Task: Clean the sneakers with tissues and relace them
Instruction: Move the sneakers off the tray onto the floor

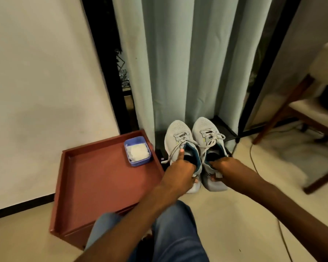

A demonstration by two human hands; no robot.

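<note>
The task looks barely begun: both grey sneakers are laced, their bows loose, and the tissues (pixel 137 151) lie unused in a blue tub (pixel 137 150) at the far corner of the red tray-topped counter (pixel 95 182). Cleaning, unlacing and relacing all appear to be ahead. The left sneaker (pixel 179 137) and right sneaker (pixel 209 135) sit side by side, toes toward the pale curtain (pixel 187 63), over a dark low rack just beside the counter; whether they rest on it or are lifted I cannot tell. The left hand (pixel 182 167) grips the left sneaker's collar, thumb up along the inner edge, fingers wrapped under the heel. The right hand (pixel 221 165) pinches the right sneaker's heel, fingers inside the opening, thumb behind.
</note>
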